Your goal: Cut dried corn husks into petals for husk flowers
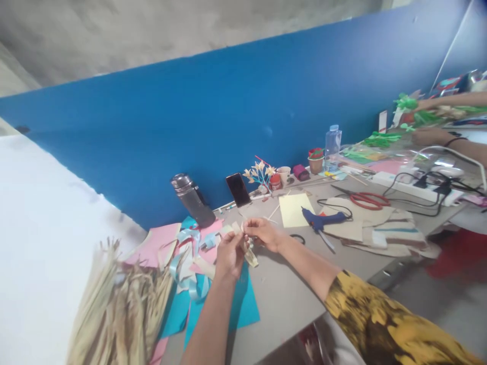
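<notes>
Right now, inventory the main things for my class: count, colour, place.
Thin papery strips: count unclear, cream, centre
Dried husk heap: one, tan, lower left
Cylindrical flask: one, grey, left
Rectangular phone: one, dark, back
Square paper sheet: one, yellow, centre
Plastic glue gun: one, blue, right
Metal scissors: one pair, red handles, right
Plastic bottle: one, clear, back right
Long power strip: one, white, right
Other person's forearms: two, bare, upper right
Left fingers: one set, bare, on strips
Right fingers: one set, bare, on strips
</notes>
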The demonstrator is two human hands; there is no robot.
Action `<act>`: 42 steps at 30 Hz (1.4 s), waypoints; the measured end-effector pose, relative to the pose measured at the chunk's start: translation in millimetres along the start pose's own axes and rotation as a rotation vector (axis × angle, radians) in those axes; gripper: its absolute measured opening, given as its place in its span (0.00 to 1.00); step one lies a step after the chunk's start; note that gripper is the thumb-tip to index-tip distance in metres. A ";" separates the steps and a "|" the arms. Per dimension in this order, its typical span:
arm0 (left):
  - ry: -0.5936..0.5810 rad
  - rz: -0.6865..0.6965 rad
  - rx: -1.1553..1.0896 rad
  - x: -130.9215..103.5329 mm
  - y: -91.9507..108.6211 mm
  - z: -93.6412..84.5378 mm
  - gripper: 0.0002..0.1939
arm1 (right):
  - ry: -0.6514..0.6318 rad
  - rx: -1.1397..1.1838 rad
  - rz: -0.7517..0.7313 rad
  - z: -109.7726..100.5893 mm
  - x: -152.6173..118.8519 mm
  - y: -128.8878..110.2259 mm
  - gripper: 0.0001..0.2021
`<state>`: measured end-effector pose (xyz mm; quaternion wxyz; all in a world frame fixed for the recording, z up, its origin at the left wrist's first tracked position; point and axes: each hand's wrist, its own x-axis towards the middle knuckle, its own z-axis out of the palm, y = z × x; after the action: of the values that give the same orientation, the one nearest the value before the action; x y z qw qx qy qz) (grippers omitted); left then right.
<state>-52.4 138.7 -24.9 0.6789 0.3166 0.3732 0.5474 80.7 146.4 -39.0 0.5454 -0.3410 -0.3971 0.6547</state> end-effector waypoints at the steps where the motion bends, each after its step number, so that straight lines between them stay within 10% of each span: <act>1: 0.006 0.003 -0.001 0.2 0.1 0.5 0.16 | 0.008 0.001 0.005 -0.2 0.1 -0.4 0.18; 12: 0.073 0.233 0.103 -4.0 0.2 5.2 0.18 | 0.037 0.008 0.014 3.7 -6.0 -9.0 0.16; 32: 0.019 0.121 0.194 -5.3 -1.4 1.9 0.18 | 0.116 -0.272 -0.191 2.5 -8.0 -12.2 0.09; 42: -0.032 -0.060 -0.029 0.0 5.3 -0.9 0.14 | 0.157 0.063 -0.134 -6.3 -0.4 -16.3 0.13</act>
<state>-55.9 139.7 -21.0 0.7054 0.3040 0.3635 0.5271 93.5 148.5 -27.3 0.6277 -0.3466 -0.3546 0.6001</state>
